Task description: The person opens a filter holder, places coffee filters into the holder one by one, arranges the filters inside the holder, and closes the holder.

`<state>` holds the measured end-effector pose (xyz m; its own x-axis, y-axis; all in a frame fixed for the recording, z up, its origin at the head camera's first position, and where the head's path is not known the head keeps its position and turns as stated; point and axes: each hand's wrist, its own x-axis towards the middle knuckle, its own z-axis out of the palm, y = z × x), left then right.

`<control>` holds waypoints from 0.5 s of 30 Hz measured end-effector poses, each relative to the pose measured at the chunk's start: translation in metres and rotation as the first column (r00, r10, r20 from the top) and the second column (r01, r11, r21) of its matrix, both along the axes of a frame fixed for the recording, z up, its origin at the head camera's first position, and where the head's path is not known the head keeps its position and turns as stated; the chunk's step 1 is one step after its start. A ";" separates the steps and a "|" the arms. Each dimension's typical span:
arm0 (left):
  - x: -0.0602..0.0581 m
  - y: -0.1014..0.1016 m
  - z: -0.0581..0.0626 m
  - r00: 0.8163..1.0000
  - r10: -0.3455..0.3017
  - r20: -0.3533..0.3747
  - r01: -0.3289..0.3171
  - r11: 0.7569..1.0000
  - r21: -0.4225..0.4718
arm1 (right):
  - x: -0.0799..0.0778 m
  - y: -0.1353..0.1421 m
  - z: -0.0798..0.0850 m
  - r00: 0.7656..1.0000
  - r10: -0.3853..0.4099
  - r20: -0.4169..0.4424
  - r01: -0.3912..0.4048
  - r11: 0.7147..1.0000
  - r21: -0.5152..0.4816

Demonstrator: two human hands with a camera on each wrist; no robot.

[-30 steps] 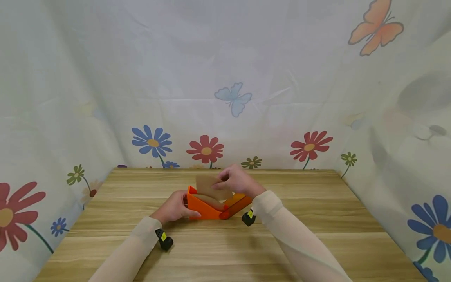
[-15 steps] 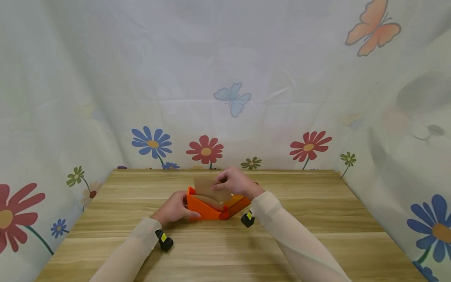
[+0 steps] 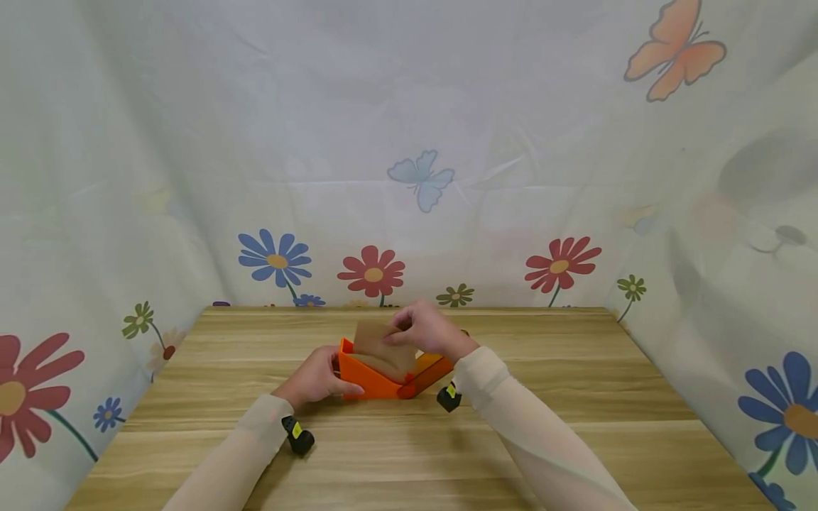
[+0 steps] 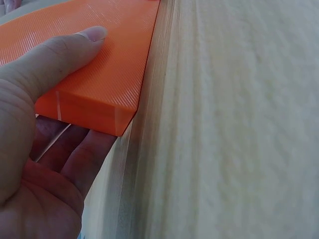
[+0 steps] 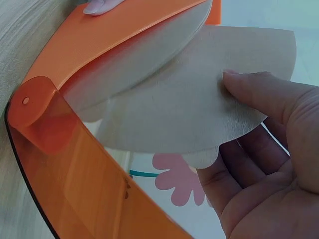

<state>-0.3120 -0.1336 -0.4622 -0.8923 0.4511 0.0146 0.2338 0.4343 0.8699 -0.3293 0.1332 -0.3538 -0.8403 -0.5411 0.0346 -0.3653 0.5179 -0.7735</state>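
Observation:
An orange coffee filter holder (image 3: 369, 378) stands on the table, its hinged see-through orange lid (image 5: 94, 184) swung open to the right. My left hand (image 3: 317, 376) grips the holder's left end, thumb on the near side (image 4: 99, 64) and fingers curled behind. In my right hand (image 3: 433, 331), a brown paper coffee filter (image 5: 174, 104) is pinched between thumb and fingers. That filter stands partly above the holder's opening, its lower part against another paper filter (image 5: 144, 59) seated inside. Whether the pinched paper is one filter or more, I cannot tell.
The wood-grain table (image 3: 549, 404) stretches out around both hands. Behind it and at the sides hangs a pale curtain (image 3: 307, 142) printed with flowers and butterflies. A small black camera sits on each wrist.
The pinched filter has shifted slightly, its lower part now closer against the paper inside the holder. My left hand and the holder stay in place.

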 end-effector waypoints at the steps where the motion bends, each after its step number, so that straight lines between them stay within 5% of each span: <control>1: 0.000 0.000 0.000 1.000 -0.002 0.001 0.002 1.000 0.003 | 0.000 0.000 0.001 1.000 0.002 -0.003 -0.002 1.000 -0.001; 15: 0.001 0.000 0.001 1.000 0.008 0.005 -0.008 1.000 -0.005 | -0.001 0.000 0.000 0.998 0.065 -0.023 -0.064 0.997 0.046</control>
<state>-0.3113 -0.1331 -0.4608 -0.8958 0.4443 0.0082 0.2265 0.4405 0.8687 -0.3300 0.1328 -0.3536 -0.8027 -0.5957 0.0291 -0.4177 0.5267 -0.7403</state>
